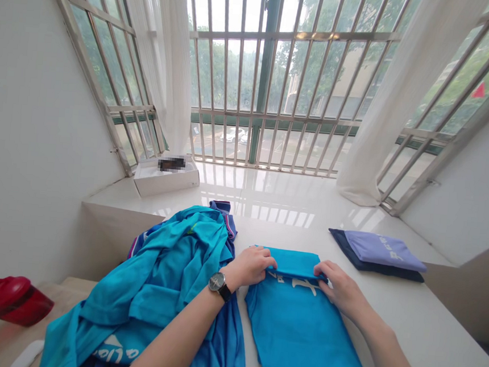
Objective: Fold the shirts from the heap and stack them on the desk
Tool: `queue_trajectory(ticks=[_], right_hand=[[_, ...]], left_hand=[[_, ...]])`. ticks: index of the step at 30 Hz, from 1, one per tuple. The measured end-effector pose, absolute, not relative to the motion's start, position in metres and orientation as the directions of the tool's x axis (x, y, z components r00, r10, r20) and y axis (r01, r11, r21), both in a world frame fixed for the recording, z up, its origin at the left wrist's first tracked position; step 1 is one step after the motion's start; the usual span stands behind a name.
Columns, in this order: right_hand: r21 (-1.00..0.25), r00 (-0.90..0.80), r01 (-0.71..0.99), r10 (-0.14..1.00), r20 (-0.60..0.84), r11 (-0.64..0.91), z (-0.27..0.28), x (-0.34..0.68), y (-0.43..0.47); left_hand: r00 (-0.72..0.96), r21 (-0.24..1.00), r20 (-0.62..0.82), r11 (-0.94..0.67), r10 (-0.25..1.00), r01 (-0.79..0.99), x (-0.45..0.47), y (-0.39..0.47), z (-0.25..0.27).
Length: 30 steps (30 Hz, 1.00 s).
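Note:
A blue T-shirt (303,337) with white lettering lies flat on the white sill, its far end folded over toward me. At the left corner of that fold, my left hand (256,265) is closed on the cloth; a black-strapped watch circles its wrist. My right hand (335,280) pinches the fold's right corner, fingertips on top of the fabric. Left of the shirt, partly behind my left forearm, spreads a loose heap of blue clothes (165,256), with a white print near its bottom edge.
Two folded garments, lilac over navy (386,250), are stacked on the right of the sill (269,194). An open white box (168,179) sits at the back left. Lower left lies a red object (14,300). Barred windows and white curtains (371,132) border the far side.

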State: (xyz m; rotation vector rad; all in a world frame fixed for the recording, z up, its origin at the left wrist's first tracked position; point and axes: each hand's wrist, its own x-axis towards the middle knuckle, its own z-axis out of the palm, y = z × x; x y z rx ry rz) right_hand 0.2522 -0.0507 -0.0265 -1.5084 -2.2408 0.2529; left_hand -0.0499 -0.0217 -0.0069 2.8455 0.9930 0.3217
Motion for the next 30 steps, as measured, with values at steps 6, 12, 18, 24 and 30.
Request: queue_trajectory(ticks=[6,12,18,24,30], right_hand=[[-0.378,-0.328,0.831,0.909,0.258,0.407,-0.0295,0.2538,-0.0499],[-0.387,-0.318,0.828,0.908,0.274,0.406,-0.0296,0.2537,-0.0503],[-0.386,-0.315,0.833,0.913,0.259,0.396,-0.0302,0.2533,-0.0494],[-0.399,-0.300,0.834,0.920,0.252,0.382,-0.0332,0.2543,-0.0492],[-0.395,-0.306,0.833,0.917,0.255,0.388,-0.0355,0.2559,-0.0485]], left_hand=[[0.769,0.164,0.148,-0.782,0.622,0.601,-0.0496,-0.0226,-0.0035],[0.766,0.130,0.201,-0.792,0.611,0.597,-0.0518,-0.0239,-0.0028],[0.765,0.113,0.203,-0.791,0.610,0.601,-0.0506,-0.0242,-0.0048],[0.759,0.057,0.200,-0.781,0.619,0.622,-0.0492,-0.0256,-0.0047],[0.756,0.032,0.210,-0.778,0.620,0.628,-0.0497,-0.0264,-0.0008]])
